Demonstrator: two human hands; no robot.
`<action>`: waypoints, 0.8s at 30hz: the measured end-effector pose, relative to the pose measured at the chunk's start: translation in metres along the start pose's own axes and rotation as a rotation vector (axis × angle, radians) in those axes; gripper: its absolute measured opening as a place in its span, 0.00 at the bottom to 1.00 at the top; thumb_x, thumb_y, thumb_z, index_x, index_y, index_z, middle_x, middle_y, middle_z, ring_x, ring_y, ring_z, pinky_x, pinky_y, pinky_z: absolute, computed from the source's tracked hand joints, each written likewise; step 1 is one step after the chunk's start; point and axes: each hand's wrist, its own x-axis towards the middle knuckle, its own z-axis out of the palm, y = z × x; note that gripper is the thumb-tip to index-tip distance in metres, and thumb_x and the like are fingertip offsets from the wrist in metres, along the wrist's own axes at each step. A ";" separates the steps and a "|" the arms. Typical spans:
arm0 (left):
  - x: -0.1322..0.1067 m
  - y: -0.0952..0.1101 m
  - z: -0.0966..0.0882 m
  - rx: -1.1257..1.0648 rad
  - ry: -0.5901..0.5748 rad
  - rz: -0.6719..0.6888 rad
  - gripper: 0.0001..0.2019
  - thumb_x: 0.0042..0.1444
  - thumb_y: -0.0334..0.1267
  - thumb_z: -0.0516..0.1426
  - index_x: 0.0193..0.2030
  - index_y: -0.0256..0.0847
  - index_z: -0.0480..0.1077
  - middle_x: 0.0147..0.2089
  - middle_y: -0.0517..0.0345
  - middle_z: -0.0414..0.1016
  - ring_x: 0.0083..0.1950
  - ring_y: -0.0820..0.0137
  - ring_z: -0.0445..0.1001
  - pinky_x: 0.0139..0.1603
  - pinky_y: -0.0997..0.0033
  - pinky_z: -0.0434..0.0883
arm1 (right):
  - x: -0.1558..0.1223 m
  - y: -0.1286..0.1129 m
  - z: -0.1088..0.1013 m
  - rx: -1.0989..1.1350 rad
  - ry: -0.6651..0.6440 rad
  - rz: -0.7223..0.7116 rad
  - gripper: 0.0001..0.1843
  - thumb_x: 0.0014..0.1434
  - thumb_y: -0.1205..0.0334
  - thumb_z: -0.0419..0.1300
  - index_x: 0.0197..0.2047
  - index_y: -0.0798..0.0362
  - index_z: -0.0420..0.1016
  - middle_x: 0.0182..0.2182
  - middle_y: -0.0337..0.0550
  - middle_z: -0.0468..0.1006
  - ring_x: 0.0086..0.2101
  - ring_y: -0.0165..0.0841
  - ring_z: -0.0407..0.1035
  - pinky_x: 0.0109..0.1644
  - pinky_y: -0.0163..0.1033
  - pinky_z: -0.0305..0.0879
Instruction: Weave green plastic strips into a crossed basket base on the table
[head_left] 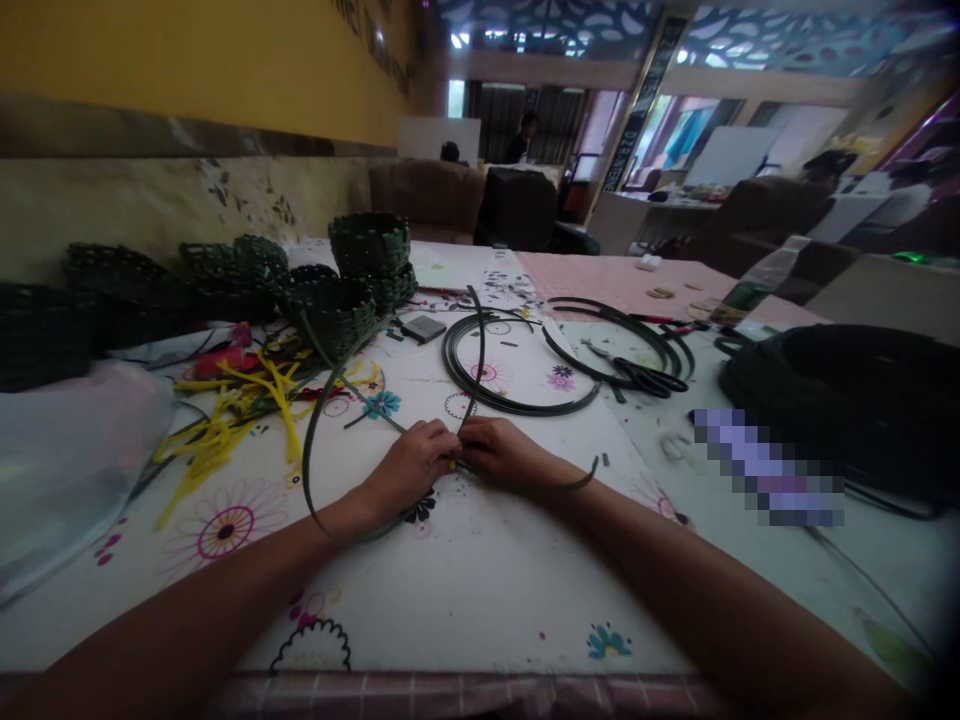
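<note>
My left hand [417, 460] and my right hand [495, 448] meet at the middle of the table, fingers closed in a pinch. Between them they grip dark green plastic strips [481, 345], which stick out in several directions. One strip curves round past my left wrist; another stands up from between the hands. A small bit of yellow shows at the fingertips; the crossing of the strips is mostly hidden. Just beyond lies a coil of green strip [450, 365]. Yellow strips [281, 400] lie in a tangle on the left.
Woven dark green baskets [369, 245] stand at the back left. A clear plastic bag [75, 460] lies at the left edge. Black-handled scissors [649, 376] rest on another coil. A plastic bottle [757, 285] and a large dark coil [847, 400] are on the right. People sit farther back.
</note>
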 end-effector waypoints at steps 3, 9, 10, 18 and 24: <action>-0.001 0.001 0.001 0.004 0.003 -0.005 0.06 0.58 0.26 0.55 0.35 0.41 0.69 0.39 0.57 0.69 0.44 0.67 0.66 0.47 0.67 0.65 | 0.000 -0.001 -0.001 -0.001 -0.017 0.006 0.09 0.59 0.71 0.56 0.27 0.57 0.70 0.27 0.39 0.68 0.28 0.28 0.61 0.32 0.32 0.55; -0.001 0.002 0.002 0.060 0.012 -0.004 0.07 0.58 0.26 0.54 0.32 0.41 0.65 0.39 0.57 0.68 0.44 0.66 0.65 0.45 0.67 0.65 | 0.000 -0.008 -0.001 -0.051 -0.024 0.076 0.08 0.55 0.74 0.56 0.26 0.57 0.70 0.27 0.39 0.67 0.27 0.27 0.59 0.32 0.31 0.53; -0.001 0.002 0.002 0.063 0.011 -0.006 0.07 0.59 0.26 0.54 0.31 0.40 0.64 0.38 0.57 0.68 0.43 0.66 0.65 0.44 0.67 0.65 | 0.000 -0.009 0.000 -0.068 -0.021 0.086 0.08 0.55 0.74 0.56 0.26 0.57 0.69 0.27 0.39 0.67 0.27 0.27 0.59 0.32 0.32 0.53; -0.005 0.003 0.005 0.175 0.042 -0.033 0.08 0.62 0.28 0.50 0.32 0.41 0.61 0.35 0.57 0.69 0.40 0.65 0.66 0.41 0.67 0.64 | -0.001 -0.013 0.003 -0.222 -0.022 0.168 0.08 0.53 0.71 0.54 0.24 0.55 0.67 0.26 0.38 0.67 0.26 0.27 0.57 0.32 0.33 0.51; -0.006 0.008 0.006 0.272 0.055 -0.082 0.07 0.62 0.28 0.48 0.34 0.41 0.61 0.35 0.55 0.69 0.40 0.64 0.67 0.40 0.66 0.64 | -0.002 -0.018 0.001 -0.269 -0.042 0.200 0.08 0.52 0.71 0.55 0.23 0.55 0.68 0.26 0.39 0.69 0.26 0.28 0.56 0.31 0.34 0.49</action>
